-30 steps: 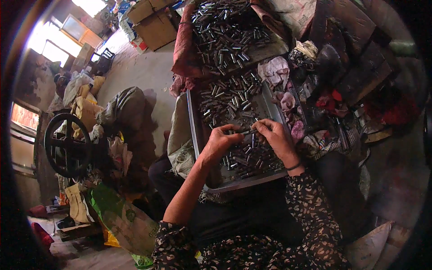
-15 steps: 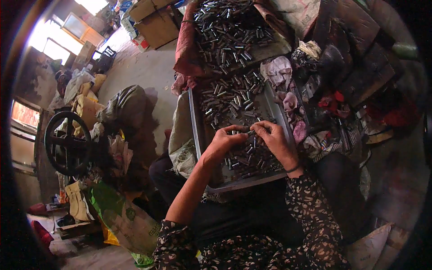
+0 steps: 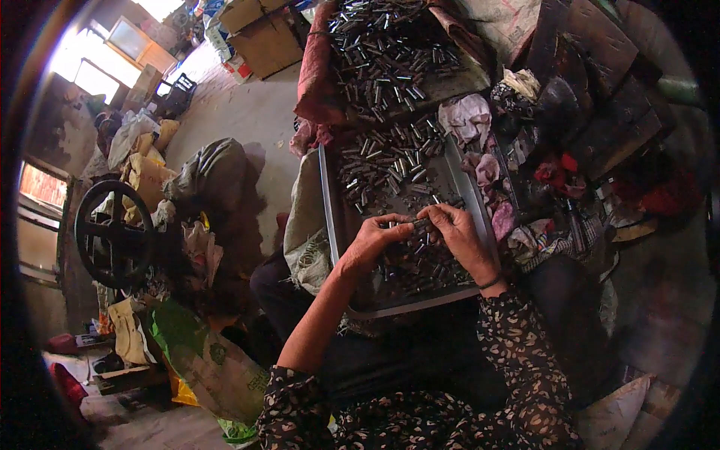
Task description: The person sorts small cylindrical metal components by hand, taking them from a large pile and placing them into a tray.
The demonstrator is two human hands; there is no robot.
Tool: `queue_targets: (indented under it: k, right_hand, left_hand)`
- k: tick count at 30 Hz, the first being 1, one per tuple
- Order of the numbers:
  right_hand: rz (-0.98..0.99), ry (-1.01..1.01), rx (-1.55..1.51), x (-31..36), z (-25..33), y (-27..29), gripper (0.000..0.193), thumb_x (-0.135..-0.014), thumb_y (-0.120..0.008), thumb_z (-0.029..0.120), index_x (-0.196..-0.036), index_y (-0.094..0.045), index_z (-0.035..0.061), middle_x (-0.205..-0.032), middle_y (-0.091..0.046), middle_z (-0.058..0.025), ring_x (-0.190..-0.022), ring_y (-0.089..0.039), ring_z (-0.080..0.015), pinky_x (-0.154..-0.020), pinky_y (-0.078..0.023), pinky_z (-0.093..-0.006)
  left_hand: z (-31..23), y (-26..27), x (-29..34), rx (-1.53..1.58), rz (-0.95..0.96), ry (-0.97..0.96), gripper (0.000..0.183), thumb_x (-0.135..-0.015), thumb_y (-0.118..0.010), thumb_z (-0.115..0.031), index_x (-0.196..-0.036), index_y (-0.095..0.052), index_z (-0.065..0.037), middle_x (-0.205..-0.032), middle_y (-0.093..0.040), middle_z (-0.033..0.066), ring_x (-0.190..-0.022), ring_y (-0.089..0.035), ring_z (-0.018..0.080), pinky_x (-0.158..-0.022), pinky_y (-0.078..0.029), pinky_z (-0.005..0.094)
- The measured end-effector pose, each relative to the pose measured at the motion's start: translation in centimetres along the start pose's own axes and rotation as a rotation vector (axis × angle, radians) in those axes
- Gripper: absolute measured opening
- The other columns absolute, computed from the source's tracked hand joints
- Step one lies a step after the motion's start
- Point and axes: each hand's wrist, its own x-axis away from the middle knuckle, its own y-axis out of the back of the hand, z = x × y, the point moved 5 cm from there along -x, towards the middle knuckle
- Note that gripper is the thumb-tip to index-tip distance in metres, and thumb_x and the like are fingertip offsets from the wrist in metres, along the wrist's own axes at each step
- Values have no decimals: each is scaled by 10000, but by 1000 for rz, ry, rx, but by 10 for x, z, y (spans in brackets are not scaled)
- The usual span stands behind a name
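Observation:
A grey metal tray (image 3: 330, 202) rests on my lap, strewn with several small metal tubes (image 3: 382, 161). My left hand (image 3: 371, 240) and my right hand (image 3: 457, 236) meet above the tray's near half. Both pinch the ends of one small dark metal tube (image 3: 415, 220) held between their fingertips. More tubes lie under my hands. A second pile of the same metal tubes (image 3: 390, 45) fills a red cloth farther away.
Crumpled rags (image 3: 480, 150) and dark clutter lie to the right of the tray. A black wheel (image 3: 112, 232) stands at the left among sacks and bags. Cardboard boxes (image 3: 262, 34) sit at the far end of the grey floor.
My hands have stayed over the tray's near half, fingers shifting slightly around the small tube. The view moved a little.

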Motion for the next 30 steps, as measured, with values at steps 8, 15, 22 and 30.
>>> queue_targets:
  k: [8,15,22,30]
  right_hand:
    - [-76,164,303,6,10,2,270,-888,-513,269,-880,-643,33,-630,-567,-26,-539,-443,-71,-492,-347,-251]
    - [-68,327,149,9,6,2,272,-885,-520,279,-982,-615,44,-694,-583,-25,-570,-483,-69,-542,-403,-239]
    - [115,117,204,15,4,-10,244,-874,-543,253,-997,-613,55,-738,-612,-37,-596,-546,-86,-547,-433,-234]
    - [173,99,220,41,34,-7,194,-865,-561,189,-968,-612,33,-759,-600,-39,-624,-540,-76,-581,-435,-226]
  left_hand:
    - [-10,-12,12,-93,-4,-13,256,-791,-643,-190,-966,-625,-3,-757,-602,23,-662,-547,72,-562,-472,223]
    - [-17,14,30,16,-202,-42,232,-783,-630,-152,-961,-606,-5,-770,-617,54,-593,-557,84,-491,-457,223]
    - [0,124,43,374,-585,-316,272,-799,-615,-186,-1015,-586,-24,-755,-591,27,-607,-550,111,-527,-454,244]
    - [40,152,0,386,-577,-163,177,-815,-594,-236,-801,-585,-60,-690,-572,20,-584,-536,132,-512,-417,265]
